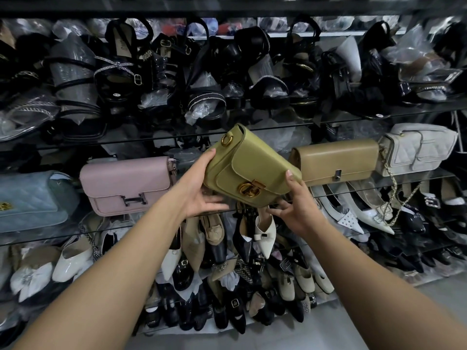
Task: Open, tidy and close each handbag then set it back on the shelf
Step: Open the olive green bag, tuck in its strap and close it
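An olive-green handbag (249,164) with a gold clasp is held tilted in front of the glass shelf (429,176), its flap shut. My left hand (201,188) grips its left end, thumb on the front and fingers beneath. My right hand (294,208) supports its lower right corner, thumb on the front edge. On the same shelf stand a pink handbag (126,184), a tan handbag (336,160), a white quilted handbag (417,147) with a chain, and a light blue quilted handbag (30,198) at the far left.
Glass shelves above hold black sandals (121,66) wrapped in plastic. Below the bags, lower shelves carry several white, beige and black shoes (262,233). A grey floor (379,317) shows at the bottom right.
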